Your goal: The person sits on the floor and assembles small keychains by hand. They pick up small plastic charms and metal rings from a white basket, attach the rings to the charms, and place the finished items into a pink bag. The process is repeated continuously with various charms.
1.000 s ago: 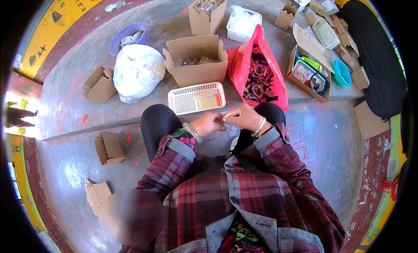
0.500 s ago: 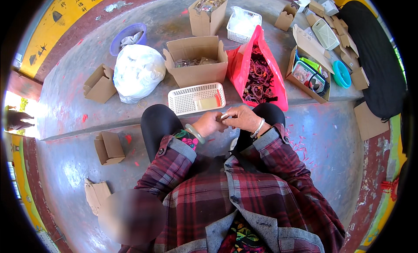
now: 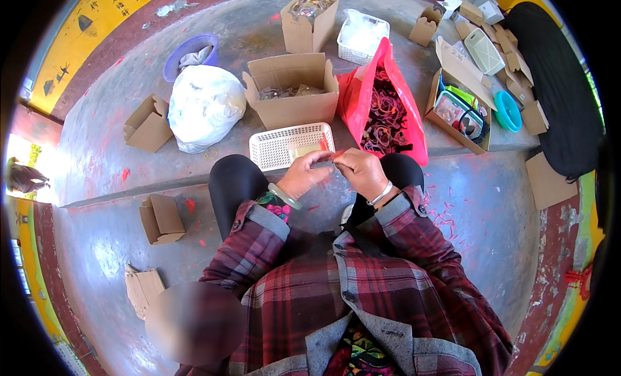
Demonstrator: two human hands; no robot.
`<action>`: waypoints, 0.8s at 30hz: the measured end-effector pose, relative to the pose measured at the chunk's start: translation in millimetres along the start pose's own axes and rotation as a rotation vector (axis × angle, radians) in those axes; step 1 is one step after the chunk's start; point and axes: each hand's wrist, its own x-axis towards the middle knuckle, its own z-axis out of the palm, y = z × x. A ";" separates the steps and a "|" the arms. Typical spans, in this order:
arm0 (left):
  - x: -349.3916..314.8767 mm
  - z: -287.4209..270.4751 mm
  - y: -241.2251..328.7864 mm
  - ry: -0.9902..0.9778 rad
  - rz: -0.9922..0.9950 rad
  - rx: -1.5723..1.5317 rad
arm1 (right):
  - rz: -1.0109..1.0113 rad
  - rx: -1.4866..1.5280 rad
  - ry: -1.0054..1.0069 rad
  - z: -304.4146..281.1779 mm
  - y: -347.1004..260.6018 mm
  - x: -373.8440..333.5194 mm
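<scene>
My left hand point(image 3: 306, 176) and my right hand point(image 3: 365, 175) meet at the fingertips between my knees, just in front of the white plastic basket point(image 3: 266, 157). The right fingers are curled in a pinch. On the left hand the fingers reach toward the right one, closed at the tips, with the thumb lower. A small reddish bit shows between the fingertips, too small to name. Inside the basket's right part lie a pale yellowish block point(image 3: 299, 151) and something red, partly behind my fingers.
Beyond the basket stands an open cardboard box point(image 3: 291, 110) of clear-wrapped items. A red bag point(image 3: 414, 133) of dark and pinkish cords is right of it, a white plastic bag point(image 3: 207, 110) left. An open carton point(image 3: 446, 127) and teal basin point(image 3: 508, 110) sit farther right. Red scraps litter the floor.
Both hands have moved slightly up toward the basket. The small brownish, shiny thing seen between my fingers before no longer shows, and the left thumb has spread lower.
</scene>
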 end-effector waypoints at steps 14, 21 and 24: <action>-0.8 7.8 -3.9 0.218 0.064 0.235 | -0.187 -0.353 -0.114 12.0 -6.5 -5.8; 0.4 6.6 0.1 0.243 0.065 0.434 | -0.182 -0.342 -0.149 11.3 -8.1 -5.3; -0.1 8.0 6.3 0.295 0.008 0.389 | -0.214 -0.227 -0.023 -4.7 -20.7 6.1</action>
